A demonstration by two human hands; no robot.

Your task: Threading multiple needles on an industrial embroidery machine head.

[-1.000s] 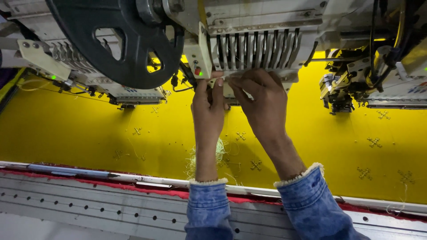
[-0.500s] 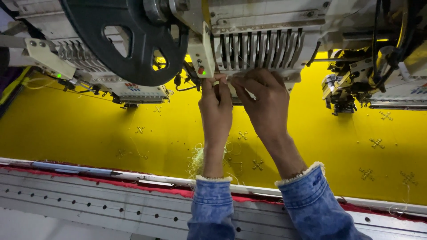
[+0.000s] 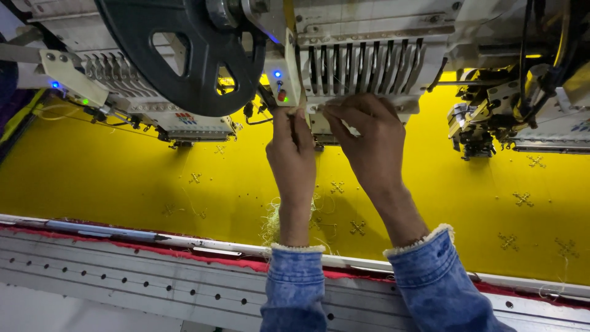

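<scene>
Bright yellow cloth is stretched flat across a long work table, lit from above and dotted with small stitched cross shapes. A pale metal rail with a row of holes runs along the near edge, and a tuft of loose yellow thread lies on the cloth near it.

Above the cloth hangs an embroidery machine head, with a large black wheel to its left. On the head's front face is a row of needle slots, each slot long and upright, standing side by side across the head from left to right, their lower ends pointing down at the cloth.

Both hands reach up and away from the person, in blue denim sleeves, to the bottom edge of those slots. The left hand has its fingers drawn together at the left end of the row, beside small blue, red and green lights. The right hand is curled, fingertips pressed to the lower edge of the row, so it is the nearer one to the middle slots. Whether either hand pinches a thread is too fine to tell.

A second machine head stands off to the right.
</scene>
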